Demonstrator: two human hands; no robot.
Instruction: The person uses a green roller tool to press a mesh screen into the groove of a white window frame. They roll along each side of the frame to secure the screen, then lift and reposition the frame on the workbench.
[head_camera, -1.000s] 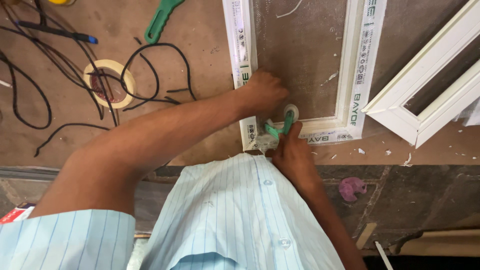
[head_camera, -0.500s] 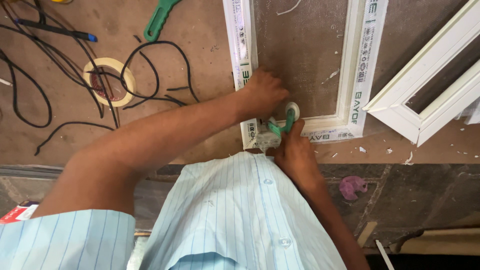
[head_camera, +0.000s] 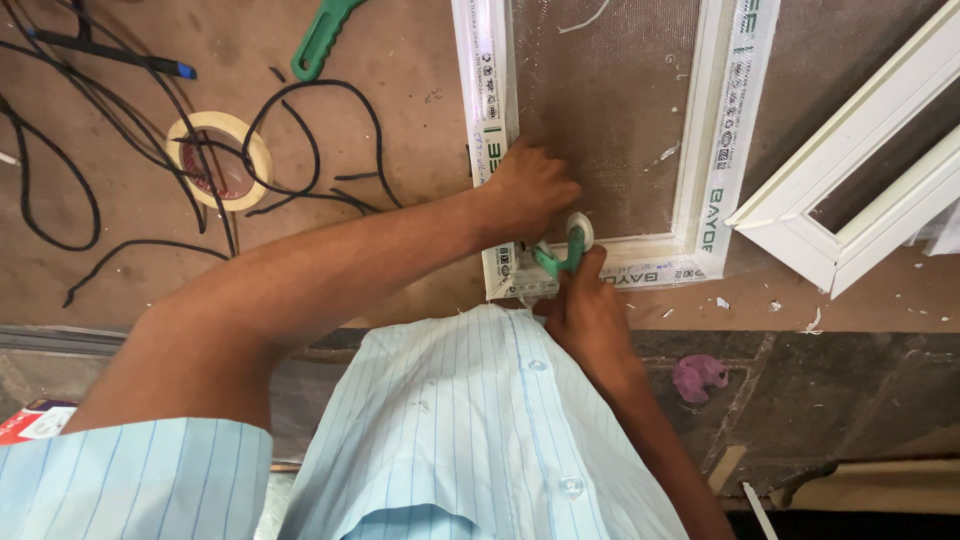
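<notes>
Corner work on the white plastic window frame (head_camera: 497, 160): left hand (head_camera: 535, 190) presses it flat, right hand (head_camera: 590, 315) grips a green-handled roller tool (head_camera: 562, 250), needing steady pressure.

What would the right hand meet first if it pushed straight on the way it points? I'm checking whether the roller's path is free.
The right hand, holding the green roller, points up the mesh. The left hand sits just beside that line and would probably be met first, though depth is unclear.
</notes>
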